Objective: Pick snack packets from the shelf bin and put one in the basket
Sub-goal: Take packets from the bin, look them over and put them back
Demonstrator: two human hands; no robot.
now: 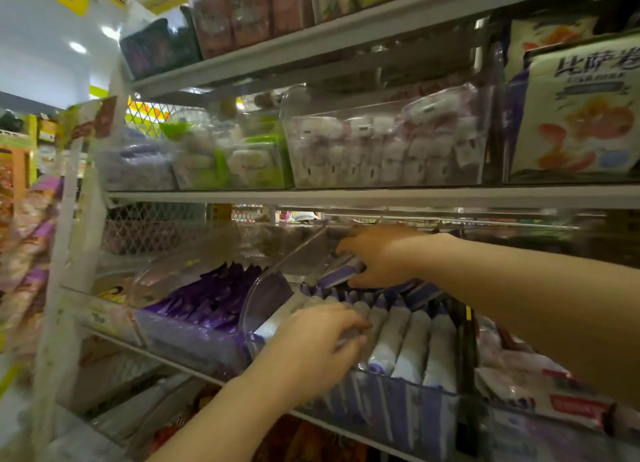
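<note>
The right hand (381, 257) is closed around a purple and white packet (337, 276). The fingers sit on top of it and the thumb is under it. The packet is tilted and is up above the others, near the back of the clear bin (266, 299).

The left hand (311, 347) is at the front of the same bin. Its fingers curl over the top of a front packet (353, 333) and the thumb pushes from the near side, so it is pinching that packet. The picture is blurry there, so how tight the pinch is does not show.

The other snack packets (412, 344) stand in a row inside the bin, side by side and touching. They are white with purple at the ends. Both arms reach in from the right and from below.

Just to the left is another clear bin full of dark purple packets (211, 299). To the right lie red and white packs (554, 392). Both bins sit on a sloped shelf.

Above is a grey shelf (346, 197). A clear box of small white packs (381, 150) sits on it. Beside that, at the far right, stands a big snack bag (578, 115) with orange pictures on it.
</note>
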